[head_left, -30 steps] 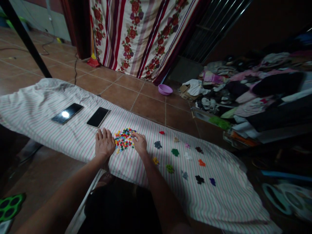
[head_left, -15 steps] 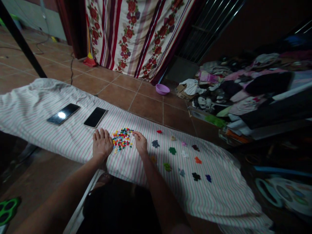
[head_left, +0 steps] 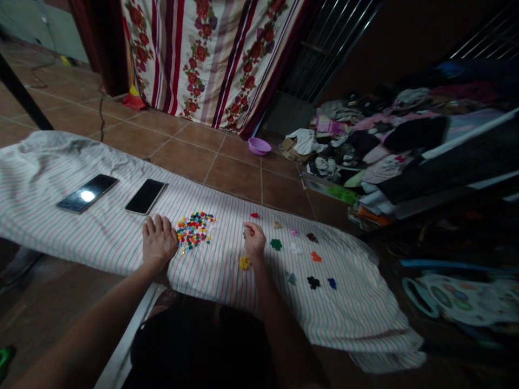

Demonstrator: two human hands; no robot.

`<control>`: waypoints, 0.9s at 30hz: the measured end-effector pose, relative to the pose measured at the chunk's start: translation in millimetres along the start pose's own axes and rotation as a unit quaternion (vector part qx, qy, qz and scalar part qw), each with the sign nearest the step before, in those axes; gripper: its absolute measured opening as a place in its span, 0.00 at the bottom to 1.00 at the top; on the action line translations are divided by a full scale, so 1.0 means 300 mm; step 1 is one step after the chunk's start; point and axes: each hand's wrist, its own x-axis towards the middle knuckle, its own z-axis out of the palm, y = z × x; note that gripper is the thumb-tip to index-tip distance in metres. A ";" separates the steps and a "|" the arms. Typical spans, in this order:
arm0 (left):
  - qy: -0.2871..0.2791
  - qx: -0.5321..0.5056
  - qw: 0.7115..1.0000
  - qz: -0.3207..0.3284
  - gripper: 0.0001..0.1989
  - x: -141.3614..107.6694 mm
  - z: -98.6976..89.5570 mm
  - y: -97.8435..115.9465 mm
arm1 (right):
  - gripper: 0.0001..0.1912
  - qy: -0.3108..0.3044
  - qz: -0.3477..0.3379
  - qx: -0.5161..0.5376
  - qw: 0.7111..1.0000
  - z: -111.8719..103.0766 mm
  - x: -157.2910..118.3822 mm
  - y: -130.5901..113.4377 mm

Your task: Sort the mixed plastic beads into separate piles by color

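My left hand lies flat on the striped cloth, fingers spread, at the left edge of a mixed heap of small coloured pieces. Over the cloth to the right of that heap is my right hand, its thumb and fingers pinched; anything between them is too small to make out. It covers most of a dark grey pile. Around it lie single-colour piles: yellow, red, dark green, white, orange, black and blue.
Two phones lie on the striped cloth left of my hands. Beyond the cloth's far edge are a tiled floor, a purple basin and a floral curtain. Clothes are heaped at the right.
My right hand has moved right, from the edge of the mixed heap to the dark grey pile, still pinched. The left hand stays beside the heap. The view has shifted slightly right.
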 end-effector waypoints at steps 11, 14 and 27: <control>-0.014 0.006 1.000 -0.001 0.30 0.003 -0.013 0.005 | 0.20 -0.004 0.041 -0.039 0.998 -0.055 -0.018 0.131; -0.012 0.008 1.000 0.003 0.30 0.003 -0.013 0.003 | 0.20 -0.005 0.032 -0.048 0.998 -0.057 -0.022 0.127; -0.034 0.003 0.999 -0.007 0.29 0.007 -0.035 0.012 | 0.19 -0.054 -0.106 -0.062 0.991 0.029 -0.055 -0.025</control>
